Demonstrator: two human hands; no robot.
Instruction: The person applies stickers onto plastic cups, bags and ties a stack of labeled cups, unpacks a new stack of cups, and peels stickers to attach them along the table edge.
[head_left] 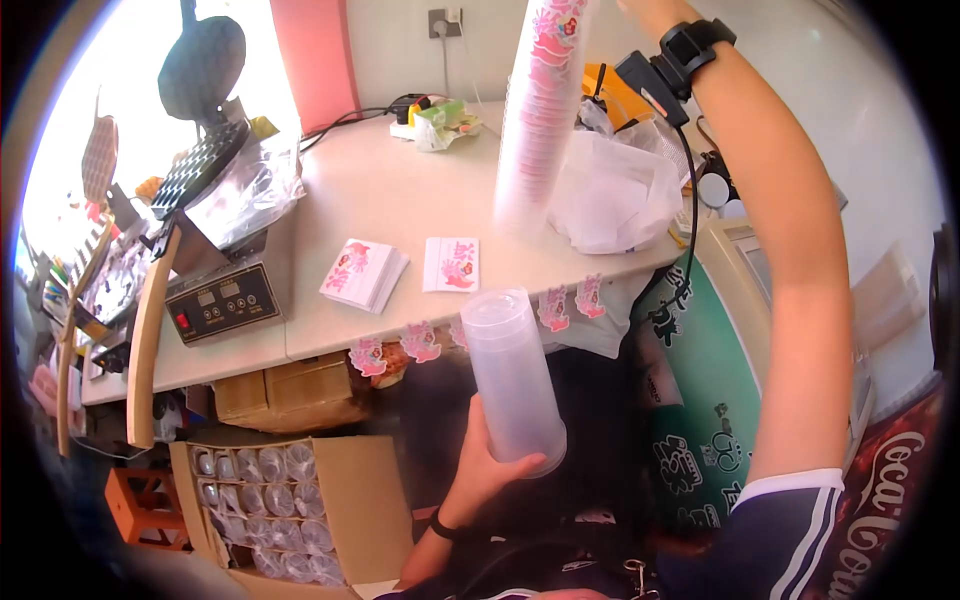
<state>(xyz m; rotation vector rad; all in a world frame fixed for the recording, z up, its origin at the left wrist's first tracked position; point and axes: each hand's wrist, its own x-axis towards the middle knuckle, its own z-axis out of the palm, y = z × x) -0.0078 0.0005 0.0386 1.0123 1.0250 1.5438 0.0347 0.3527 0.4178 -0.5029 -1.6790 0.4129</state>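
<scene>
My left hand (490,455) is closed around the lower end of a short stack of translucent plastic cups (515,385), tilted in front of the table edge. My right hand (655,12) reaches up to the top edge of the view, beside the top of a tall stack of cups (540,130) with pink stickers. Its fingers are cut off, so its grip does not show. The tall stack stands on the table. Two piles of pink-printed stickers, a thicker pile (362,275) and a smaller one (451,265), lie nearby.
Several pink stickers (420,342) hang along the table's front edge (300,355). A waffle maker (225,290) stands at left, its lid raised. Below is an open carton (360,500) of wrapped cups. A white plastic bag (615,195) lies behind the tall stack.
</scene>
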